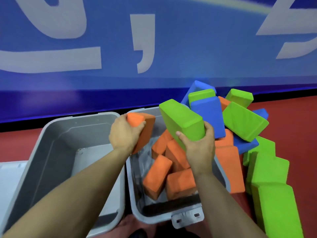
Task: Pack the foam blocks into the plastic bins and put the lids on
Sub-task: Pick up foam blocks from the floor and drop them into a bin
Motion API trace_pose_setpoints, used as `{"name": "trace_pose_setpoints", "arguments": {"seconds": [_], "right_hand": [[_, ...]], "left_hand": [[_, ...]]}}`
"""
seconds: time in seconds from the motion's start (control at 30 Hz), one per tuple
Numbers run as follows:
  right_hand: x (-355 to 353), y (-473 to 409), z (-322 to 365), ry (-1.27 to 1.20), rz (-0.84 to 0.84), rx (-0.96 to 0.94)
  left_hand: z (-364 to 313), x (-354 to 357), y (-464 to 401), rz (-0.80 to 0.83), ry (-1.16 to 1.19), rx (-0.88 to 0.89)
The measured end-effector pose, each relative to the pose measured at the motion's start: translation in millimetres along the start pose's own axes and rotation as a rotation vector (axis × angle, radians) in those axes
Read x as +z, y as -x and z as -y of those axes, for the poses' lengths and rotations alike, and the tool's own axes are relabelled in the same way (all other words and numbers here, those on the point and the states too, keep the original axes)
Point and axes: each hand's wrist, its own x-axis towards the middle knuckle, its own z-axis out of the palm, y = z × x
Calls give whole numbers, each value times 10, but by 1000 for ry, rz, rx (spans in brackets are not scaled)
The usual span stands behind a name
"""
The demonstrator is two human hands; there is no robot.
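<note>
Over the right bin point(137, 200), left hand point(124, 134) clamped an orange block point(145, 124), right hand point(199, 145) gripped a green block point(181, 119) end-on; both looked light, squishy, easy 1-handed grabs.

A: Where do we have free room?

B: Left of our left hand point(124, 134) fingers, the left bin point(51, 143) is open and nothing lies in it.

A: And under the fingers?

B: The right bin point(135, 194) holds orange blocks point(157, 179); only its left side is free.

A: Beyond our right hand point(199, 145)?

B: The pile of blocks point(240, 121) stands just past the fingertips, against the blue wall point(154, 48). Green blocks point(271, 177) close the right side.
</note>
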Motion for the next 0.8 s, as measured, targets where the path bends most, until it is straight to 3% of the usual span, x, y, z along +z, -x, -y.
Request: {"name": "trace_pose_setpoints", "arguments": {"seconds": [0.3, 0.5, 0.8], "right_hand": [[182, -222, 5, 67, 47, -38], [255, -248, -36, 92, 70, 15], [168, -114, 79, 134, 75, 20]], "left_hand": [[-54, 607, -449, 132, -134, 130], [59, 805, -457, 335, -104, 125], [371, 533, 6, 394, 84, -77]]}}
